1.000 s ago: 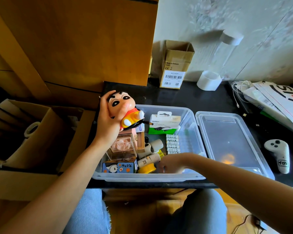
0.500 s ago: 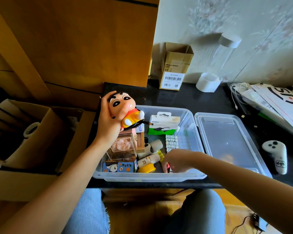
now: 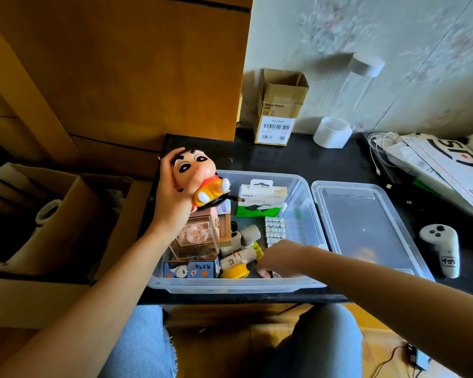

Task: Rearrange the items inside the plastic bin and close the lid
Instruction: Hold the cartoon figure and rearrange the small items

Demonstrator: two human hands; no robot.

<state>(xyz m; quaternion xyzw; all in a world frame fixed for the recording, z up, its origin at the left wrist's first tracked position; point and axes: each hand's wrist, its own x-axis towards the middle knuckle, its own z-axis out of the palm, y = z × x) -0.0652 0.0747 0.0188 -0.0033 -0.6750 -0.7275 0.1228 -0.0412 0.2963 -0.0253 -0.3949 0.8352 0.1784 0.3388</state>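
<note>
A clear plastic bin (image 3: 303, 192) sits on the black desk, with its lid (image 3: 363, 227) lying flat to its right. My left hand (image 3: 172, 203) grips a cartoon boy figure (image 3: 200, 178) above the bin's back left corner. My right hand (image 3: 279, 259) reaches down into the bin's front, fingers curled near the floor; what they touch is hidden. Inside lie a green and white box (image 3: 260, 200), a row of white batteries (image 3: 275, 230), a clear rose case (image 3: 195, 237), a blue picture box (image 3: 191, 268), white tubes (image 3: 241, 241) and a yellow cap (image 3: 235, 271).
A small cardboard box (image 3: 277, 110) and a white tape roll (image 3: 332, 132) stand at the back by the wall. A white controller (image 3: 440, 246) lies right of the lid, papers and cables (image 3: 434, 162) behind it. An open cardboard carton (image 3: 47, 214) stands at left.
My right hand has shifted right along the bin's front and reached deeper. My left hand keeps the figure in the same place.
</note>
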